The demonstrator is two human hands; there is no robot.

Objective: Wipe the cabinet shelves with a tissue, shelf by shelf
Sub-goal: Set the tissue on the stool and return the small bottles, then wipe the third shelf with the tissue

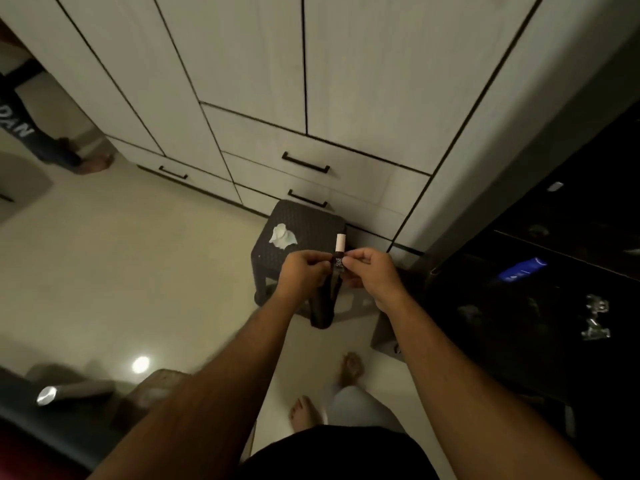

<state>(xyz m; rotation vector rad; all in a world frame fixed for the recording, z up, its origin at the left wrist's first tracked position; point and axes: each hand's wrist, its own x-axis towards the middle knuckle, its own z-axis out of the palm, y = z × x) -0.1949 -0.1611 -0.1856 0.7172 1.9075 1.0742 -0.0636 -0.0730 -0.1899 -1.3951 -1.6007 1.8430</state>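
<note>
The tissue [282, 236] lies on the stool [311, 216], just beyond and left of the left hand [300, 271], the nearer one; both it and the right hand [369, 268] pinch a small bottle [338, 259].

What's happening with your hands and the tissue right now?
Left hand and right hand both pinching a small bottle. Tissue lying on dark stool, untouched. Cabinet doors shut.

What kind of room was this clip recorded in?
Most likely a bedroom or dressing area in a home: tall pale wardrobe doors with handled drawers below, a glossy tiled floor, and a small dark stool holding a crumpled tissue.
</note>
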